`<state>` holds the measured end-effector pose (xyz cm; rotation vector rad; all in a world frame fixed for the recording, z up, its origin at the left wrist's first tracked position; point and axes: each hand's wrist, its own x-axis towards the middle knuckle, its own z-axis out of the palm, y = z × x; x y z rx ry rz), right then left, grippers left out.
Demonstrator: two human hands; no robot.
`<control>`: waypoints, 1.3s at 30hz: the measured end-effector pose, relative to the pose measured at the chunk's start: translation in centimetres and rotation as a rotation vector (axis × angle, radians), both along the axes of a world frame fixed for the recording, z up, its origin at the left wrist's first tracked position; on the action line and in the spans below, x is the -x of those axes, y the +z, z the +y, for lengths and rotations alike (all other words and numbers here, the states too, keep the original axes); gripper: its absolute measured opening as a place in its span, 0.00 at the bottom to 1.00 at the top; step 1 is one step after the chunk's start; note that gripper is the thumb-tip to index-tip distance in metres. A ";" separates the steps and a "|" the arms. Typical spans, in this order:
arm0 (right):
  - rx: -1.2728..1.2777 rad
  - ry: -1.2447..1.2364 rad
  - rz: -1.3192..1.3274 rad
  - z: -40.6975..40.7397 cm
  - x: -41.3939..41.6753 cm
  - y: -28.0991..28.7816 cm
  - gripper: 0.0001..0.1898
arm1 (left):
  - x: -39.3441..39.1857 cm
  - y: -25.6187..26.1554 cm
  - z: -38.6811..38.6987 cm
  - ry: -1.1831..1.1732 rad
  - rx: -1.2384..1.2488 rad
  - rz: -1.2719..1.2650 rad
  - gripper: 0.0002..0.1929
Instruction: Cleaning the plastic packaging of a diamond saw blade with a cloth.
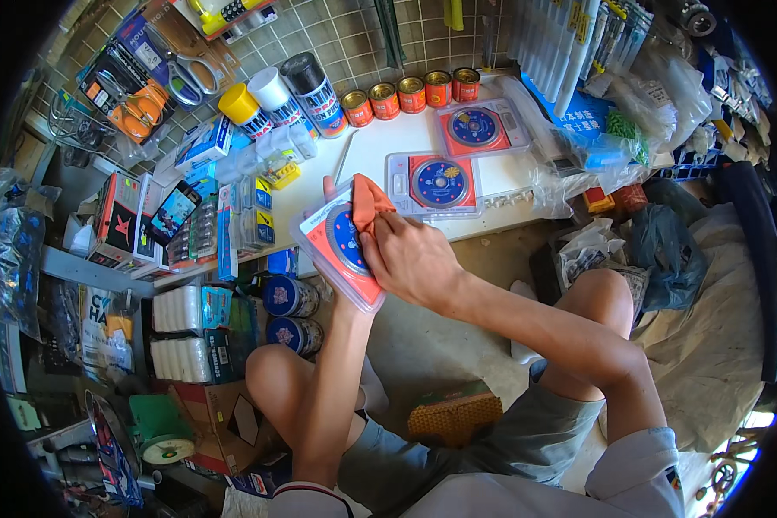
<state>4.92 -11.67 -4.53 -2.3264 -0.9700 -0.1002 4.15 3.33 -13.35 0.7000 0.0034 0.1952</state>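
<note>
A clear plastic blister pack with a blue circular saw blade (345, 241) on a red card is tilted over the front of the white table. My left hand (329, 189) supports it from behind; mostly hidden, it shows only a fingertip past the pack's upper edge. Bunched in my right hand (409, 256) is an orange cloth (370, 201), pressed against the pack's front on its right side. Two similar packs lie flat beyond my hands: a nearer blade pack (435, 184) and a farther blade pack (482, 127), their edges meeting or overlapping.
Several small orange tins (412, 95) line the back of the white table (375, 146). Left of them stand spray cans (314, 94), boxes and a phone (175, 212). Plastic bags (664, 256) crowd the right. Below the table are blue-lidded jars (290, 296) and a green scale (162, 427).
</note>
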 end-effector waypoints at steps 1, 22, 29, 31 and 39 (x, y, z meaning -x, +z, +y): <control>-0.006 0.003 -0.026 -0.4 -0.1 -0.4 0.19 | 0.3 1.0 -1.3 -0.005 0.005 0.004 0.32; -0.507 -0.173 1.095 -1.4 0.4 -1.6 0.39 | 2.1 8.6 -7.2 0.224 -0.684 -0.270 0.33; -0.172 0.057 0.771 -1.7 2.9 0.8 0.28 | -0.6 6.7 -3.3 0.452 -0.692 -0.299 0.28; -0.208 0.088 0.744 -2.2 4.1 3.6 0.26 | -1.0 4.8 -2.2 0.466 -0.648 -0.289 0.27; -0.279 0.436 -0.163 -0.8 4.0 1.6 0.26 | 3.1 5.4 -2.4 0.182 -0.330 0.018 0.22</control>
